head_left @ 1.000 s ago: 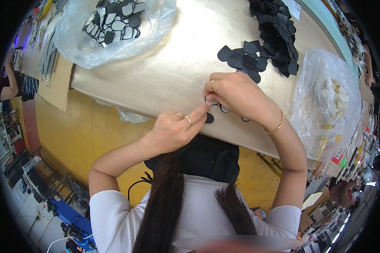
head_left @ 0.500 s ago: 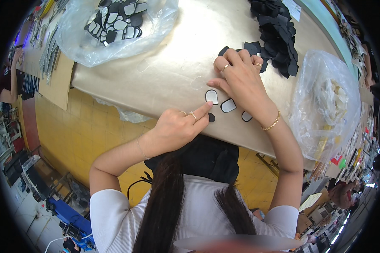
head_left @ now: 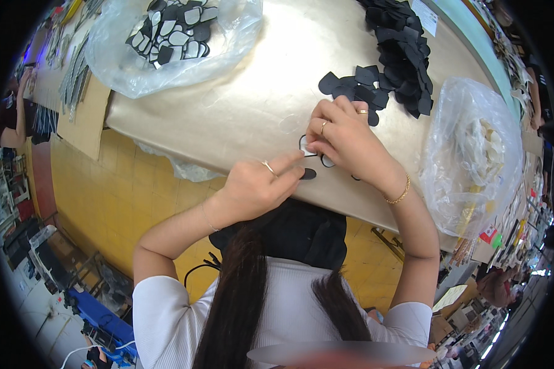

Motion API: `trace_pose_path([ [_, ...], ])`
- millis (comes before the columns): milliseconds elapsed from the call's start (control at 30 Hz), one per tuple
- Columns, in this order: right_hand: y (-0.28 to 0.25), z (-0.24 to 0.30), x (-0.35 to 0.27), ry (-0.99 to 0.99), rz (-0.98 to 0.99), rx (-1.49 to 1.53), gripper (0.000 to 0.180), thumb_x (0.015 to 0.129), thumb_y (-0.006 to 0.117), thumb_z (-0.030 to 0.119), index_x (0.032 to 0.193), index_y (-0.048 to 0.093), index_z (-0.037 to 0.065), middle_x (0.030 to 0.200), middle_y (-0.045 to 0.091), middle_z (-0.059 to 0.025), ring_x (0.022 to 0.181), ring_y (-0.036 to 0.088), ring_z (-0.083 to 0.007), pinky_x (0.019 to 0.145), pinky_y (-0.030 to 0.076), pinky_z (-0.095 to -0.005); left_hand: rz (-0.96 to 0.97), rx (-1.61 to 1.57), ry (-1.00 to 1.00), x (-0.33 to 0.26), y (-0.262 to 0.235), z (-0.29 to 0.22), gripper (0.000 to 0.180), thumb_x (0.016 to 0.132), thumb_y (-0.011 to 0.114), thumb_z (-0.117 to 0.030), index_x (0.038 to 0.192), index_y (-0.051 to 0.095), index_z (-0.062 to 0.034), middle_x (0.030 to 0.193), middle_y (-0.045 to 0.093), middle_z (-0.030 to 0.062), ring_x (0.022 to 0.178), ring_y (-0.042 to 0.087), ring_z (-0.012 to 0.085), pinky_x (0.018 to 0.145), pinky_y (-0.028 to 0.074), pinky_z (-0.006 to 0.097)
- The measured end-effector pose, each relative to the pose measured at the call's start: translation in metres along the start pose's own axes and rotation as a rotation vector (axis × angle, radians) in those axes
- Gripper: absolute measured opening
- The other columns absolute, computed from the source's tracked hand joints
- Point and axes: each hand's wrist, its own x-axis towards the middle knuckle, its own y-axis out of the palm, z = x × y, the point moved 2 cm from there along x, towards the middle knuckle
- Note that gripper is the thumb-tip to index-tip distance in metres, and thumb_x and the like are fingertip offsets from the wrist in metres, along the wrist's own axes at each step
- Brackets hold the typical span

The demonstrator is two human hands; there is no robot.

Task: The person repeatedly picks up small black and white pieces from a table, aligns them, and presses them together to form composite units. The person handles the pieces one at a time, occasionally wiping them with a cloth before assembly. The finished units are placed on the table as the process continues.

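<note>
A small white-faced piece with a black rim and one rounded end (head_left: 303, 146) lies on the table, partly covered by fingers. The outstretched index finger of my left hand (head_left: 258, 187) reaches to its lower edge. Beside that hand's thumb is a small dark piece (head_left: 309, 174), apparently held at the fingertips and tilted. My right hand (head_left: 349, 136) is closed, thumb and index finger pinched at the right edge of the white-faced piece. Under this hand a second white-faced piece (head_left: 327, 161) shows only in part. Several loose black pieces (head_left: 363, 87) lie just beyond my right hand.
A clear plastic bag (head_left: 120, 71) holding many black and white-faced pieces sits at the far left. A long heap of black pieces (head_left: 403, 55) stretches along the far right. Another clear bag (head_left: 443, 160) with pale scraps lies right. The table edge (head_left: 184, 154) runs before me.
My right hand has come nearer from the loose black pieces to the white-faced piece, its fingers now pinched there. The dark piece at my left thumb looks flatter.
</note>
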Motion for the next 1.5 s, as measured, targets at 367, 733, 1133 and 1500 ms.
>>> trace_pose_path([
  [367,-0.02,0.009,-0.034,0.228,-0.04,0.368,0.009,0.093,0.068,0.01,0.094,0.059,0.007,0.1,0.073,-0.0055,0.09,0.065,-0.0215,0.096,0.037,-0.0355,-0.001,-0.159,-0.299,0.026,0.01,0.016,0.018,0.083,0.08,-0.017,0.093,0.069,-0.0073,0.094,0.064,0.0054,0.078,0.068,0.0252,0.063,0.054,0.036],
  [733,-0.035,-0.018,-0.063,0.438,-0.558,0.5,0.018,0.104,0.059,0.018,0.098,0.055,0.002,0.111,0.075,-0.01,0.091,0.059,-0.0155,0.085,0.046,-0.0293,0.048,-0.071,-0.254,0.108,0.012,0.025,0.029,0.086,0.078,-0.025,0.109,0.071,-0.0092,0.102,0.066,0.0079,0.087,0.067,0.0281,0.073,0.054,0.037],
  [1133,-0.016,-0.024,-0.048,0.317,-0.471,0.078,0.012,0.098,0.062,0.012,0.099,0.054,0.004,0.103,0.071,-0.0054,0.096,0.061,-0.0253,0.091,0.036,-0.0395,0.276,-0.043,-0.377,0.146,0.031,0.04,0.026,0.081,0.081,-0.024,0.098,0.072,-0.0066,0.098,0.069,0.0098,0.095,0.068,0.028,0.081,0.054,0.04],
  [1500,-0.011,-0.021,-0.05,0.32,-0.463,-0.052,0.011,0.097,0.063,0.014,0.101,0.057,0.005,0.098,0.066,-0.0029,0.099,0.059,-0.0225,0.09,0.035,-0.0401,0.231,0.484,0.119,0.137,0.037,0.024,0.017,0.085,0.074,-0.022,0.094,0.068,-0.0088,0.095,0.066,0.0061,0.063,0.068,0.0225,0.056,0.054,0.034],
])
